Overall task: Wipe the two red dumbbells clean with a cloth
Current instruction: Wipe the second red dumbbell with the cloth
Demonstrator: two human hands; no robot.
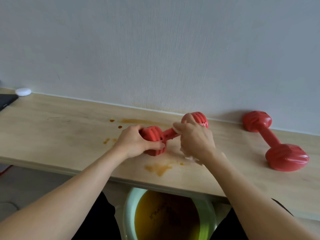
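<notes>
Wooden shelf against a pale wall, orange stains on it; basin of yellow liquid below, nearest; left hand grips near dumbbell by its left head, axis running left-near to right-far; right hand clutches cloth around the handle; second dumbbell lies well apart to the right, probably next, closer to the right hand.

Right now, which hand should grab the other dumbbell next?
Probably the right hand: the other dumbbell lies on its side of the table, while the left hand grips the first dumbbell.
</notes>
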